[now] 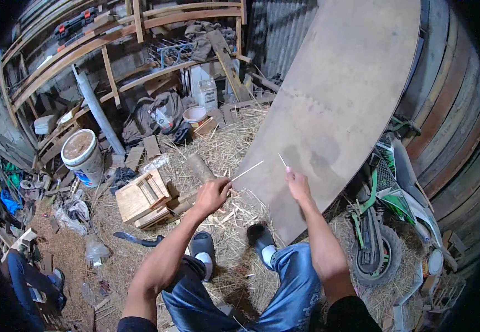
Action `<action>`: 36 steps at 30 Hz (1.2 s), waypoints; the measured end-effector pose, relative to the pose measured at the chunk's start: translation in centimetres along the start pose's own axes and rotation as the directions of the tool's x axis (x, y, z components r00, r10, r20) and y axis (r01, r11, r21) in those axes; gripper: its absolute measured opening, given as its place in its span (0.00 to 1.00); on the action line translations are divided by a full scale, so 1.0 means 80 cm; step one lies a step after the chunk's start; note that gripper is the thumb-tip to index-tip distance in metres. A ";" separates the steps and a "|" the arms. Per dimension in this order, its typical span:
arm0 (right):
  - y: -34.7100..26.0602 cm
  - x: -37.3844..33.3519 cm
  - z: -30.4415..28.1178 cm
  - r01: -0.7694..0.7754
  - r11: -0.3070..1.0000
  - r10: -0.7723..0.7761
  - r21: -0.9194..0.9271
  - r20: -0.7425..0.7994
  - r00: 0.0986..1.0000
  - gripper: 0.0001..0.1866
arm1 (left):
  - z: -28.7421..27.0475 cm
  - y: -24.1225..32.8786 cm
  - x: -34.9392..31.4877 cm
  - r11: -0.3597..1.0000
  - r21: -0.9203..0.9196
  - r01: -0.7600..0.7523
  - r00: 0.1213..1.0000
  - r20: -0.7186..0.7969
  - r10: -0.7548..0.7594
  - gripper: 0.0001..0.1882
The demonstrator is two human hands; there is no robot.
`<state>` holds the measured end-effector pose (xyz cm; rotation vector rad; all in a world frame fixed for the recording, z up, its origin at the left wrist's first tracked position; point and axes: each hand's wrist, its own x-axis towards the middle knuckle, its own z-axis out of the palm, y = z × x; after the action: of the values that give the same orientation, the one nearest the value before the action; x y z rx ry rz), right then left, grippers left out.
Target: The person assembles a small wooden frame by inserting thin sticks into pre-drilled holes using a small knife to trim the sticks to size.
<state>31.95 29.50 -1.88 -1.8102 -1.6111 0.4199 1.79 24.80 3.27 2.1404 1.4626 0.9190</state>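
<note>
My left hand (213,193) is closed around a thin pale stick (248,170) that slants up to the right. A shorter thin sliver (282,160) is pinched in the fingertips of my right hand (297,185), held in front of a large leaning plywood board (336,94). Both hands hover above a floor covered in straw and shavings (234,144). My knees in blue jeans (295,288) and dark slippers with white socks (204,246) show below the hands.
A small wooden stool (143,198) and a dark curved blade (137,239) lie left of my feet. A white bucket (82,156), a grey pipe (99,113) and wooden racks (112,44) stand behind. A green-and-white motorbike (397,210) is parked at right. Another person's leg (27,279) shows at lower left.
</note>
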 end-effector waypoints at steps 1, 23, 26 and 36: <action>-0.017 -0.004 0.002 0.023 0.999 -0.022 0.036 -0.014 1.000 0.24 | 0.009 -0.004 0.002 1.000 -0.011 -0.017 1.000 -0.023 0.017 0.12; -0.028 -0.016 -0.020 0.014 1.000 -0.014 0.024 0.007 1.000 0.25 | -0.006 0.018 -0.003 0.988 -0.137 0.070 0.996 -0.052 -0.078 0.16; -0.030 -0.004 -0.024 0.010 0.963 0.039 0.271 -0.178 0.983 0.23 | -0.017 0.035 -0.003 0.947 -0.225 0.231 0.971 -0.005 -0.238 0.17; -0.174 -0.037 -0.037 0.354 0.891 -0.330 0.285 -0.133 0.935 0.18 | -0.050 0.087 -0.011 0.853 -0.426 0.302 0.941 -0.013 -0.339 0.16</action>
<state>22.88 26.03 8.95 -1.2664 -1.6638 0.4000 3.41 21.17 10.33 1.5076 1.4468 1.0915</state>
